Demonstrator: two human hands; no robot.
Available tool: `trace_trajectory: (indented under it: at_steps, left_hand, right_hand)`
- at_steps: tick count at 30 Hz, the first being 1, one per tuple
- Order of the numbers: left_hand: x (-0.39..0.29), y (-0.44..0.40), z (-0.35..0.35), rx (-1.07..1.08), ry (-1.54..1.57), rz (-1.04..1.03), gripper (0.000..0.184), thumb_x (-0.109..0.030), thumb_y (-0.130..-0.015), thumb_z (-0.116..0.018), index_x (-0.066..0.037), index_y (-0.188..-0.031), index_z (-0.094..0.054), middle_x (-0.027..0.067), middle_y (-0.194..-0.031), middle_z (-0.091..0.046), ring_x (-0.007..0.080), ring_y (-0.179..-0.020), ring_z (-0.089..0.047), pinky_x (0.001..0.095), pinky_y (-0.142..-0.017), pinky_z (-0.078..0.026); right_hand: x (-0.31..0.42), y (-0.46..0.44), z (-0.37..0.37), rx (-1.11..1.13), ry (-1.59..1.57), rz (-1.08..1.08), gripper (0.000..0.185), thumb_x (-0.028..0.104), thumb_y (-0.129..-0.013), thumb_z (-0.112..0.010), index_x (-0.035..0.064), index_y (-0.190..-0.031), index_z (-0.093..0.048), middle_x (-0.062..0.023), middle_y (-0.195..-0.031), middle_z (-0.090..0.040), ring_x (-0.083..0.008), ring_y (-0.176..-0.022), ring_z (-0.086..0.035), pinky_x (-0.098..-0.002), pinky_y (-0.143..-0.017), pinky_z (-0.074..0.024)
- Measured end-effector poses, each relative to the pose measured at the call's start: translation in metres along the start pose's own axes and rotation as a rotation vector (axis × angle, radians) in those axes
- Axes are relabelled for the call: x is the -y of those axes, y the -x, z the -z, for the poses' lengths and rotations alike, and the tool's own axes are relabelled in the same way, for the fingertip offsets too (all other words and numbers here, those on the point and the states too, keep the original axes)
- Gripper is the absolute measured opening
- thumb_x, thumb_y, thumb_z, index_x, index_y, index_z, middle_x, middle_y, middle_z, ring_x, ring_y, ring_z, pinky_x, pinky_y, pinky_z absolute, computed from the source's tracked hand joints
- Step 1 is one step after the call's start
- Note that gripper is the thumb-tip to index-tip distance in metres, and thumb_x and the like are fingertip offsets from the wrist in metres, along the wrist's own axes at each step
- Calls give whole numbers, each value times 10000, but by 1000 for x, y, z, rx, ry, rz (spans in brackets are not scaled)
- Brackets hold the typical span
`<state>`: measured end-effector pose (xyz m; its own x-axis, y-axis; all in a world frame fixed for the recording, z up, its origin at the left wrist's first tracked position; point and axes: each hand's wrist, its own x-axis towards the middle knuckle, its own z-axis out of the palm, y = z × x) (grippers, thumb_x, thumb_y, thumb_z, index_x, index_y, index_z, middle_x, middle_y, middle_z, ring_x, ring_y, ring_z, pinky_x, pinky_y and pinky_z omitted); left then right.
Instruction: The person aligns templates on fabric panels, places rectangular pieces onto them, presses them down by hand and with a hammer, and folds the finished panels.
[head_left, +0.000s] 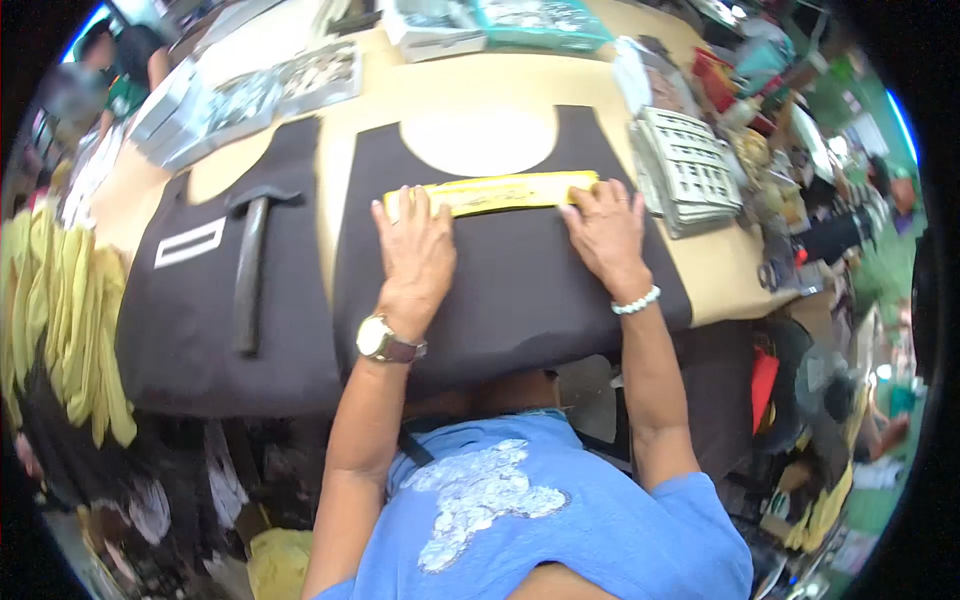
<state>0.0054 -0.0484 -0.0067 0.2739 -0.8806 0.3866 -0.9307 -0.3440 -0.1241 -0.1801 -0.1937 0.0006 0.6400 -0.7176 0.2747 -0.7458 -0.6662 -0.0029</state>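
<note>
A dark, apron-shaped fabric piece (500, 290) with a scooped neckline lies flat in front of me. Across its upper part rests a long yellow strip (510, 193) with markings or cut-outs I cannot read. My left hand (415, 250) holds the strip's left end, fingers over it and thumb by its lower edge. At the right end, my right hand (607, 235) grips it between thumb and fingers. To the left, a hammer (252, 270) lies on a second dark fabric piece (190, 330), beside a white rectangular outline (189, 243).
Boxes of small parts (250, 100) stand at the table's far left, with another white box (435, 30) at the back. A stack of printed pale pieces (690, 165) sits right. Yellow cloths (65, 310) hang at the left edge. A person (130, 60) is at far left.
</note>
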Motion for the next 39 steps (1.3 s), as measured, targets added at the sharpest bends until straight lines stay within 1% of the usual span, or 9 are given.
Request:
trace_trajectory:
  at_steps: [2, 6, 10, 14, 19, 24, 28, 34, 39]
  left_hand:
    - [4, -7, 7, 178, 164, -18, 220, -69, -830, -460, -72, -988, -614, 105, -1028, -596, 282, -1013, -570, 535, -948, -351]
    - [10, -14, 6, 152, 205, -66, 204, -44, -810, -450, -58, -889, -638, 101, -936, -631, 277, -917, -612, 498, -897, -377]
    - [10, -21, 10, 206, 198, -63, 227, -34, -792, -447, -58, -854, -664, 113, -893, -638, 285, -849, -625, 496, -891, -382]
    - [13, -26, 9, 247, 198, -68, 225, -37, -780, -448, -59, -809, -670, 120, -838, -643, 291, -809, -628, 497, -858, -398]
    - [13, -26, 8, 182, 197, -94, 209, -54, -771, -459, -57, -779, -668, 119, -813, -647, 293, -777, -634, 484, -804, -422]
    - [11, -26, 5, 187, 197, -58, 195, -64, -760, -483, -76, -763, -678, 125, -784, -653, 280, -756, -647, 479, -792, -439]
    - [8, -27, 10, 279, 176, -14, 165, -97, -760, -520, -60, -770, -681, 132, -802, -657, 283, -766, -652, 470, -811, -453]
    - [10, -28, 12, 276, 193, -51, 201, -148, -799, -510, -40, -784, -679, 133, -791, -634, 271, -772, -639, 465, -780, -454]
    - [9, -29, 10, 265, 205, -40, 203, -154, -797, -511, -42, -747, -671, 126, -759, -635, 263, -734, -636, 423, -705, -455]
  right_hand:
    - [-6, -3, 4, -1, -91, 14, 309, 325, -865, -528, 95, -1029, -654, -125, -1006, -591, -296, -1081, -482, -525, -975, -313]
    - [-47, -16, 15, -335, -302, -107, 167, 127, -792, -593, 53, -914, -679, -125, -939, -613, -292, -895, -585, -386, -839, -438]
    - [-110, -28, 22, -532, -279, -298, 146, 114, -793, -595, 50, -889, -684, -149, -910, -622, -320, -862, -598, -391, -789, -468]
    - [-135, -50, 22, -430, -304, -405, 151, 146, -797, -605, 56, -883, -690, -156, -936, -631, -327, -880, -605, -395, -786, -473]
    - [-138, -73, 8, -252, -160, -499, 313, 310, -761, -669, 66, -957, -676, -153, -956, -648, -303, -944, -604, -406, -827, -469]
    - [-150, -75, -7, -247, -148, -414, 375, 303, -740, -686, 3, -963, -656, -193, -976, -645, -337, -927, -603, -408, -827, -455]
    - [-164, -84, 3, -39, -138, -348, 380, 318, -741, -689, -10, -931, -663, -204, -899, -655, -354, -862, -624, -424, -758, -476]
    - [-161, -91, 27, 106, -186, -233, 425, 225, -656, -623, -12, -1007, -654, -247, -857, -650, -352, -812, -642, -392, -747, -496]
    - [-157, -103, 42, 202, -80, -48, 341, 136, -623, -607, -18, -918, -682, -288, -820, -635, -364, -782, -647, -384, -777, -506]
